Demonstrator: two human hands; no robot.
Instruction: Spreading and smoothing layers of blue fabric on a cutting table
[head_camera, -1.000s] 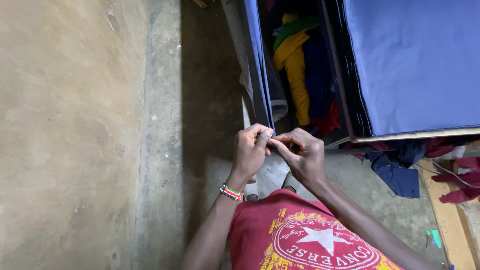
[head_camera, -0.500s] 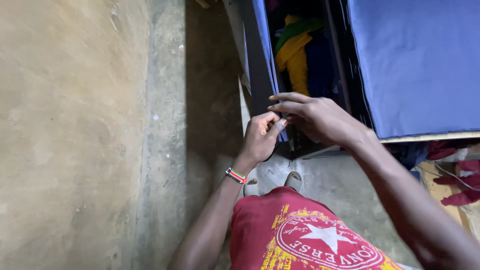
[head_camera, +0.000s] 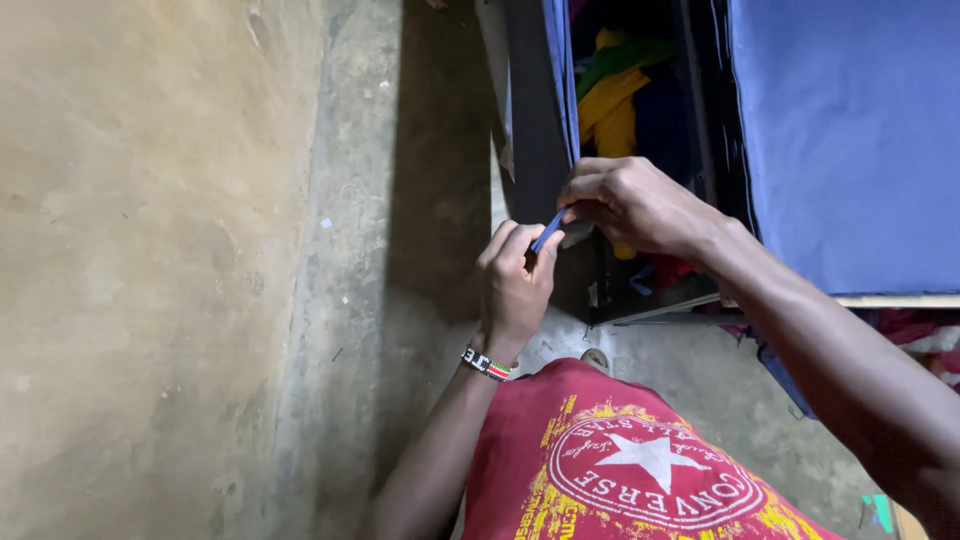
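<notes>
Vs 0.5 s ago: right hand (head_camera: 635, 205) has slid a bit lower along the flap edge, and the blue strip (head_camera: 548, 232) now shows between the two hands; before, it was hidden behind the fingers. Left hand (head_camera: 515, 280) sits about where it was, centre frame.

Left hand: fingers curled, thumb and forefinger pinching the low end of the blue strip. Right hand: fingers bunched together, pinching the strip's upper end, right at the edge of the blue fabric flap (head_camera: 560, 80) of the cloth wardrobe (head_camera: 840, 140), upper right. Strip runs diagonally, taut-looking, hand to hand.

Around: beaded wristband (head_camera: 486, 364) on left wrist. Inside the open wardrobe, yellow garment (head_camera: 612, 110) w/ a green one (head_camera: 625, 58) above it, partly blocked by the right hand. Red printed shirt (head_camera: 620, 460) at bottom centre. Concrete floor (head_camera: 160, 270) fills the left half. Dark clothes heaped at lower right, under the wardrobe's edge.
</notes>
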